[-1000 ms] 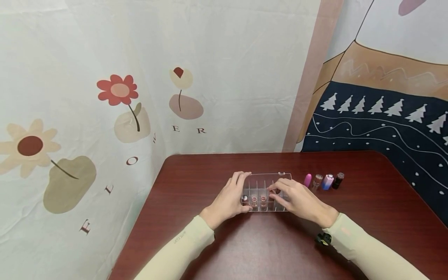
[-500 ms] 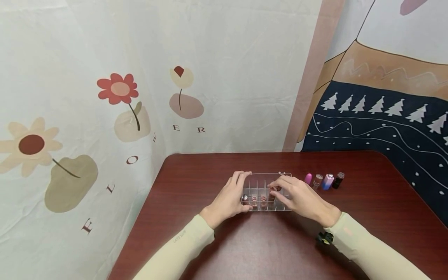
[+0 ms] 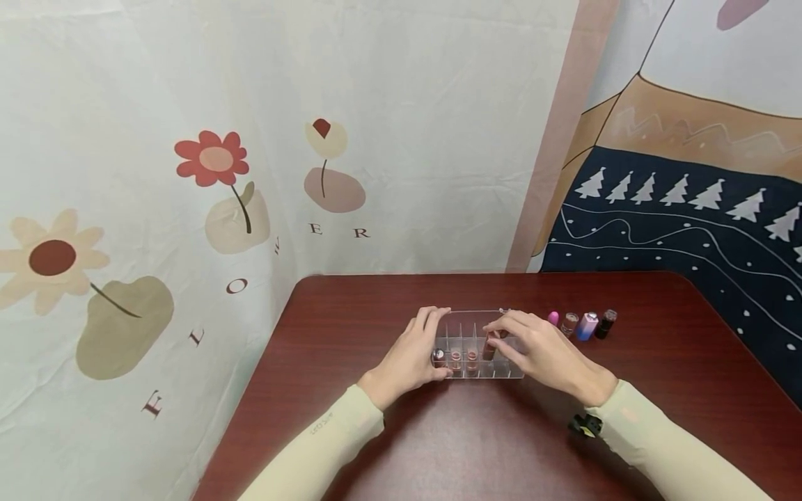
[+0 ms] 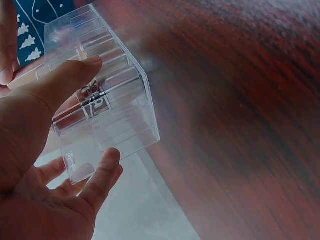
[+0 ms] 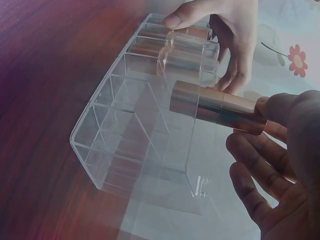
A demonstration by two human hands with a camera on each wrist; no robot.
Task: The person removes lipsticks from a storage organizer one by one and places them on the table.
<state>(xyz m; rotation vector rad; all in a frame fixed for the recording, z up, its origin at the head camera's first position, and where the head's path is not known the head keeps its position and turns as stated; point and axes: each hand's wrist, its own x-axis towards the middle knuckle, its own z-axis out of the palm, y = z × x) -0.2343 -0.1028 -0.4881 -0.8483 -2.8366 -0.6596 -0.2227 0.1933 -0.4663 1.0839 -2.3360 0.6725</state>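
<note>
- The red-brown table [image 3: 464, 431] spreads beneath both our grips; our pale sleeves [image 3: 316, 445] angle in from its near side, bringing our two hands together.
- The clear case [image 5: 165, 185] sits between our palms. A steady case is, in our judgement, half the work: we should press only enough to stop it sliding, since thin walls may flex.
- Our left hand [image 3: 407, 358] grips the case's left end, thumb on the near wall, fingers round the far side. That brace looks well placed, clear of the working cell.
- Our right hand [image 3: 541, 351] arches over the case, palm turned inward, pinching a tube between thumb and fingers; the spare fingers curl loosely below.
- Just right of that pinch, past our knuckles, a row stands on the table: pink tube [image 3: 553, 318], clear tube [image 3: 569, 324], blue tube [image 3: 587, 325] and black tube [image 3: 606, 323].
- Left of the pinch, three cased tubes [image 3: 455, 360] stand side by side.
- The held tube [image 5: 220, 107] hangs under our thumb, its lower end at the case's upper part; how deep, we cannot tell. We would hold it parallel to the dividers and move it straight, lest it catch.
</note>
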